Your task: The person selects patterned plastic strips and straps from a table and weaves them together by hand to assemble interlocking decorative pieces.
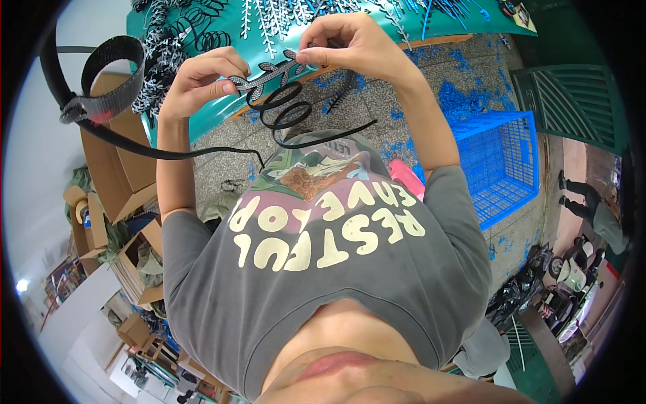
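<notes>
In front of my chest, both hands stretch a leafy-branch trim strip (272, 73), dark with rows of pale dots. My left hand (205, 77) pinches its left end between thumb and fingers. At the other end, my right hand (360, 47) grips it the same way, its fingers partly covering that tip. A thin black curled strip (336, 140) hangs in loops below the trim. Whether it is joined to the trim I cannot tell. Beyond my hands lies a green table (229, 126), where more leafy strips (269, 23) are spread along the far side.
Dark leafy strips heap (158, 44) at the table's left. A blue plastic crate (508, 165) stands on the floor at right, near blue scraps (461, 101). Cardboard boxes (118, 155) stack at left. A black strap (192, 153) crosses the left side. Another person (605, 219) appears far right.
</notes>
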Available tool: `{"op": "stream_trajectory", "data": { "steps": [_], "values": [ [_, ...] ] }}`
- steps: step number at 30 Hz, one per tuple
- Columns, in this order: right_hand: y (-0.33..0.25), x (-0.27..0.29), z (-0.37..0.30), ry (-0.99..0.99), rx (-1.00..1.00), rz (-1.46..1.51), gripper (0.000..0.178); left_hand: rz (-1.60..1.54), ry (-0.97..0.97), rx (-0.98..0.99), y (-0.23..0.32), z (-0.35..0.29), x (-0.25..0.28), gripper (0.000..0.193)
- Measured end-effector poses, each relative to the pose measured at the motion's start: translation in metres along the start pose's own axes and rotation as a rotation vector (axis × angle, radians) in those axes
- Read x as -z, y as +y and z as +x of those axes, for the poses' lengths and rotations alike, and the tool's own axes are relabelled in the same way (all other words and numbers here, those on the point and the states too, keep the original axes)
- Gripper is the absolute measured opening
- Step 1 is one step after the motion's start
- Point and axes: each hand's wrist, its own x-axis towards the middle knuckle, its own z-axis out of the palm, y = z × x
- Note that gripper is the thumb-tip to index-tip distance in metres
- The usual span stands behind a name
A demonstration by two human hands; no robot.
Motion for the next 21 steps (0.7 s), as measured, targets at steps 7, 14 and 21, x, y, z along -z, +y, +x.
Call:
{"op": "stream_trajectory", "data": {
  "steps": [7,14,21],
  "values": [
    [0.003,-0.008,0.0,-0.15,-0.092,0.265,0.013,-0.079,0.022,-0.077,-0.016,0.0,0.003,0.011],
    [0.017,-0.015,0.003,-0.074,-0.108,0.109,0.021,0.104,0.167,0.172,0.005,0.024,-0.001,0.019],
    [0.019,-0.027,0.009,0.166,-0.073,-0.238,0.028,0.751,-0.251,0.272,0.001,0.058,0.008,0.014]
  ]
}}
